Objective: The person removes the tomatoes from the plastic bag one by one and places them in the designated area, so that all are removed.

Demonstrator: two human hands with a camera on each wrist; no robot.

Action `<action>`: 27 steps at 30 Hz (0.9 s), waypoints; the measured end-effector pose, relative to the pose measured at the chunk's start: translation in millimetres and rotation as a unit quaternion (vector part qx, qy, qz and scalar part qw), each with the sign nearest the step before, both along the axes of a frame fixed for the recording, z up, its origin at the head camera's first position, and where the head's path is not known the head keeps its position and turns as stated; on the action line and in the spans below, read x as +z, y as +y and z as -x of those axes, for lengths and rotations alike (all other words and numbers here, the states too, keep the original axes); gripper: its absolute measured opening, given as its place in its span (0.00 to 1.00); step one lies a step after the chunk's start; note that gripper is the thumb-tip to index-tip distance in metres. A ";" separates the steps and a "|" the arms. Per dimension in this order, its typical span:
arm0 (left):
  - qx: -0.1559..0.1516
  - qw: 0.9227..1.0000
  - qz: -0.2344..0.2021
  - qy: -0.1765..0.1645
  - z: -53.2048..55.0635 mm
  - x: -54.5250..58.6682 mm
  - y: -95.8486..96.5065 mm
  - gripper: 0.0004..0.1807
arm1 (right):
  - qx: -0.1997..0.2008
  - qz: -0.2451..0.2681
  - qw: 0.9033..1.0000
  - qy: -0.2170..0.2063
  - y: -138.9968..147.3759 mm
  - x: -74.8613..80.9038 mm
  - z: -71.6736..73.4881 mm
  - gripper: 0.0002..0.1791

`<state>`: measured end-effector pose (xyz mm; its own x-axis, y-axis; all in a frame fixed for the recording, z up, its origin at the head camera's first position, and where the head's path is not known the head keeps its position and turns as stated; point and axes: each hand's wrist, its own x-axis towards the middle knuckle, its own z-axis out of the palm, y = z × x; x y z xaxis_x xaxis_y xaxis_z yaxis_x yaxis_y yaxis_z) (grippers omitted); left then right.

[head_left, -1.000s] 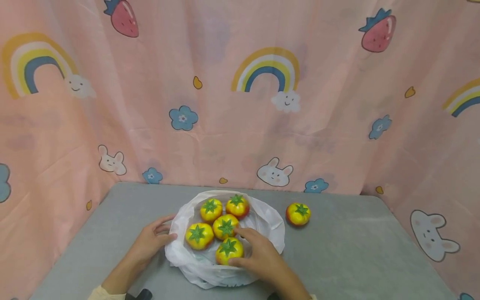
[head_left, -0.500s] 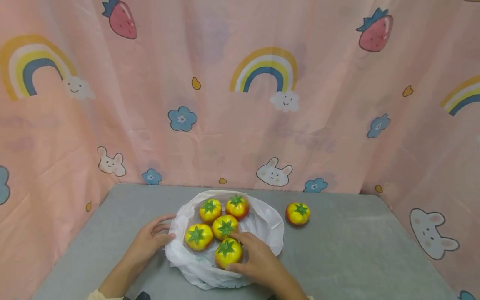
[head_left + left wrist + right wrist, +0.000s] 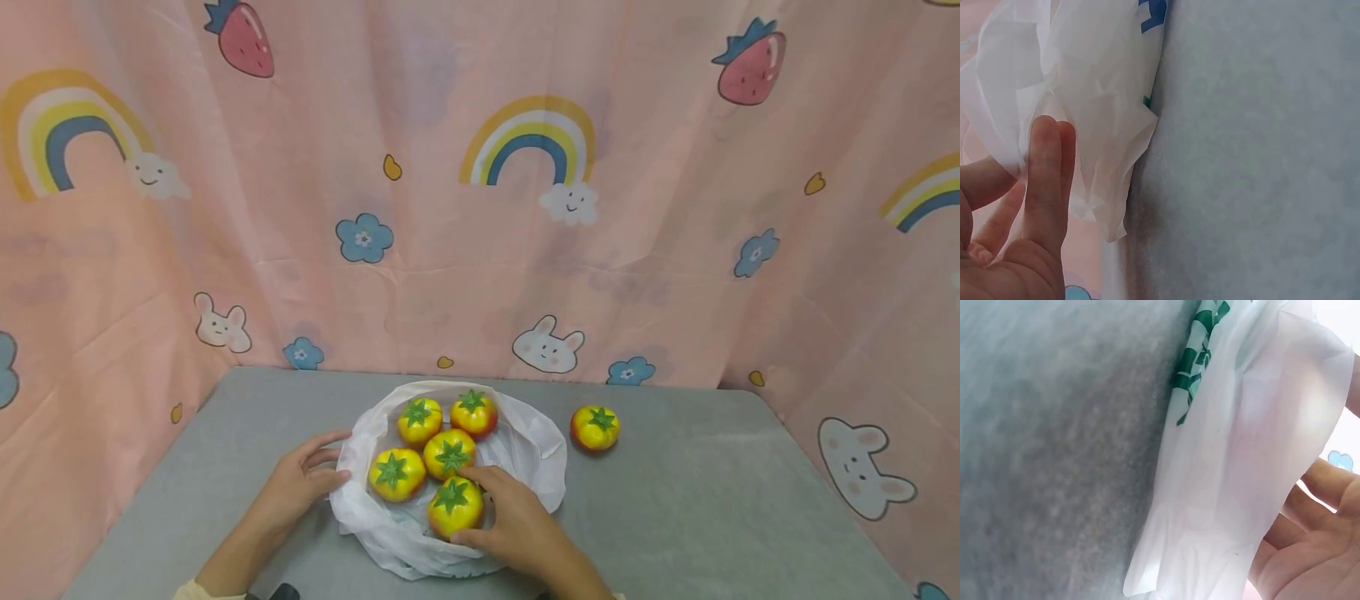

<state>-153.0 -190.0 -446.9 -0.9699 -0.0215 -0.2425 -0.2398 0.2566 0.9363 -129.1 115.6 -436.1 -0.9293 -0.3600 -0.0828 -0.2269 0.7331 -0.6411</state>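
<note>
A white plastic bag [image 3: 397, 550], its mouth spread wide, holds several yellow-and-red toy tomatoes with green star-shaped tops. My right hand [image 3: 517, 523] reaches over the bag's near right rim, thumb and forefinger around the nearest tomato [image 3: 454, 510]. That hand's other fingers are mostly hidden from above. At the bag's left side, my left hand [image 3: 296, 483] touches the plastic, fingers fairly straight and apart from the thumb. The left wrist view shows its fingers [image 3: 1045, 169] against the plastic. Through the right wrist camera, the bag's side [image 3: 1229, 469] covers the tomato.
Another tomato [image 3: 595, 428] sits on the grey tabletop [image 3: 697, 492], right of the bag. Inside the bag are a middle tomato [image 3: 449, 455], a left one [image 3: 396, 475] and two at the back. A pink patterned curtain [image 3: 450, 308] stands behind and beside the table.
My right hand has shifted slightly left and down, and the nearest tomato sits slightly lower than a second ago. The left hand stays at the bag's side. The head view moved a little.
</note>
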 end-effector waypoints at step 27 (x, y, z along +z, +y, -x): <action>-0.002 1.000 0.013 -0.016 0.2 2.8 -2.7 0.35 | -0.128 0.025 0.991 0.020 51.1 20.3 3.1 0.43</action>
